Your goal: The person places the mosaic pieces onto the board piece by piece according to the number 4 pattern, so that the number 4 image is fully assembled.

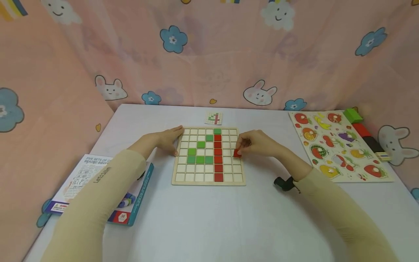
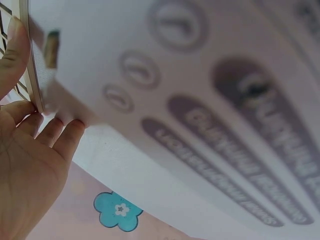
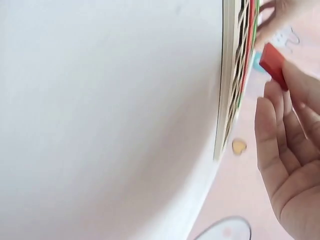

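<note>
the right hand [image 1: 258, 143] pinches a red tile [image 1: 237, 153] between thumb and fingertips, holding it just above the right side of the wooden grid board [image 1: 208, 182], one column to the right of the red column [image 1: 218, 154] that runs down the board. in the right wrist view the same red tile [image 3: 273, 65] sits at the fingertips, apart from the board edge [image 3: 227, 75]. the left hand [image 1: 167, 140] lies flat and relaxed on the worktop [image 1: 209, 218], fingers straight and touching the board's upper left corner, holding it in place; the left wrist view shows those fingers [image 2: 65, 135] against the board edge. green tiles [image 1: 200, 159] form a stepped shape left of the red column. a small pattern card [image 1: 214, 118] lies beyond the board, a booklet [image 1: 95, 182] under the left sleeve, and a fruit puzzle [image 1: 337, 145] to the right.

the step in hand looks like placing a red tile into a cell. the next move seems to call for lowering it squarely into an open cell that matches the card, while the left hand keeps the board from sliding
</note>
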`<state>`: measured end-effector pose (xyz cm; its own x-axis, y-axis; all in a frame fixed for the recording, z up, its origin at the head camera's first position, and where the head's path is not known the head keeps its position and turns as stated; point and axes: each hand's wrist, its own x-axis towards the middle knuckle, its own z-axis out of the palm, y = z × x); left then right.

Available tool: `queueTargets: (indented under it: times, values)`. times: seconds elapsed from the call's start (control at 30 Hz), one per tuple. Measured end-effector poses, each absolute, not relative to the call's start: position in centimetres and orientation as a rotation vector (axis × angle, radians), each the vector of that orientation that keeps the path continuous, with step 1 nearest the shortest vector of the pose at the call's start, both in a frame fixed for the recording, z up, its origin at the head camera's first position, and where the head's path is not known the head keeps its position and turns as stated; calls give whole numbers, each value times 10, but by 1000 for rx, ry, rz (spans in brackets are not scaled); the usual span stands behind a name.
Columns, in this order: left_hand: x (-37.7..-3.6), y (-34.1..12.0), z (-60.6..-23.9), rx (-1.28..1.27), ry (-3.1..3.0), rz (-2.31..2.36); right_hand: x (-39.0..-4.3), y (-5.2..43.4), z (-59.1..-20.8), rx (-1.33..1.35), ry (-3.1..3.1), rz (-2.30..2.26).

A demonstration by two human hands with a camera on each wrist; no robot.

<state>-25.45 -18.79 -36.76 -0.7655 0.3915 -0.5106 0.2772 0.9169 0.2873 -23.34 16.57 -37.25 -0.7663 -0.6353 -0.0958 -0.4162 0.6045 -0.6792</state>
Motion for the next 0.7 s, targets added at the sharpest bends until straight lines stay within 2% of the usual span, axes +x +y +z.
queueTargets:
  times: [0.3, 0.7]
  values:
    - [-255, -187, -367, 471, 2491, 252, -232, 136, -381, -872, 2451, -890]
    - [-256, -188, -368, 484, 2493, 240, -228, 133, -382, -916, 2543, -771]
